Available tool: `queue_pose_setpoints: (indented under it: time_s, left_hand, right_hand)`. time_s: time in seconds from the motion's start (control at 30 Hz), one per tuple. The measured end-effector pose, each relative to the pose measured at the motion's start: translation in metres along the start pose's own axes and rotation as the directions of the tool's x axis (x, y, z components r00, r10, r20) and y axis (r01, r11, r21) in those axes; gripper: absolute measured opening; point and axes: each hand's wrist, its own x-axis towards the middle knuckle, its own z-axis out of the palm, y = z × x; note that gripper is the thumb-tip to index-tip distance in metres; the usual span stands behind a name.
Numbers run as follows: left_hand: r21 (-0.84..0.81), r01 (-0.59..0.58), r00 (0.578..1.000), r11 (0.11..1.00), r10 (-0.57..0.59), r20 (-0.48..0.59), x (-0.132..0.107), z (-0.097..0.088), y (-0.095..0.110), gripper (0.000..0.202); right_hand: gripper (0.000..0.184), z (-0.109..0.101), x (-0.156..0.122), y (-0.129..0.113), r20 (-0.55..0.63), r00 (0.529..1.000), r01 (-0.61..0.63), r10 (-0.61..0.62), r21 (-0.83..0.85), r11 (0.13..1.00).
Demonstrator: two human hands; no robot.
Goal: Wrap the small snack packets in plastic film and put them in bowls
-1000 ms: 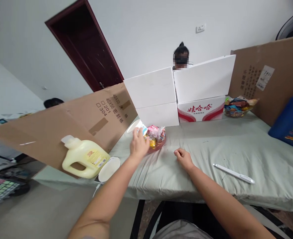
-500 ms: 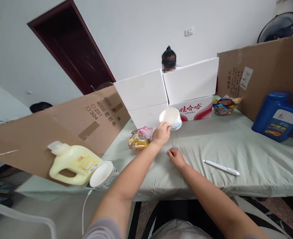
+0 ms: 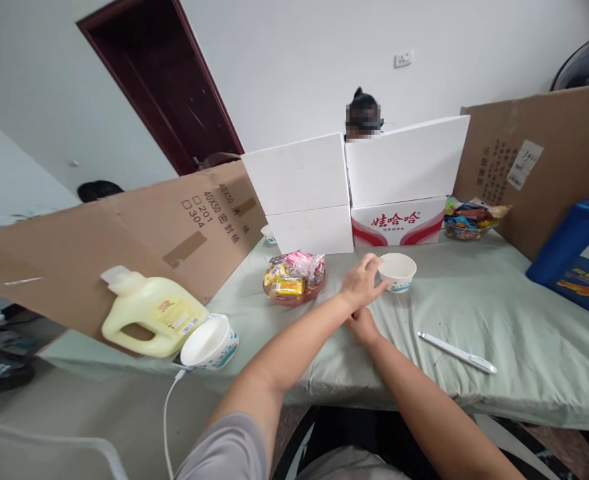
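Observation:
My left hand (image 3: 360, 283) reaches across to the right and pinches the near rim of a white paper bowl (image 3: 398, 272), which stands upright on the pale green cloth of the table (image 3: 499, 300). My left forearm crosses over my right hand (image 3: 360, 325), which rests on the cloth as a loose fist with nothing seen in it. A red plate of wrapped snacks (image 3: 294, 281) lies just left of my left hand.
A yellow jug (image 3: 149, 313) and a second paper bowl (image 3: 209, 341) lie at the table's left edge. A white pen (image 3: 457, 352) is near the front, a blue jug (image 3: 579, 257) at the right. White boxes (image 3: 354, 187) and cardboard panels (image 3: 124, 247) wall the table; a person sits behind.
My left hand carried the paper bowl from the left, past the snack plate, and set it down on the cloth to the right. My right hand stayed put.

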Motion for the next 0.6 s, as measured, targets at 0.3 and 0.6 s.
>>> queue_pose_setpoints:
  time_s: [0.3, 0.6]
  left_hand:
    - [0.167, 0.762, 0.634, 0.625, -0.773, 0.003, -0.036, -0.104, -0.155, 0.095]
    - [0.154, 0.691, 0.71, 0.706, -0.703, 0.041, -0.06, -0.089, -0.165, 0.082]
  right_hand:
    - [0.029, 0.0, -0.008, -0.011, -0.003, 0.992, -0.126, 0.126, -0.033, 0.991]
    - [0.046, 0.026, 0.067, -0.034, 0.068, 0.936, -0.35, 0.344, 0.117, 0.929]
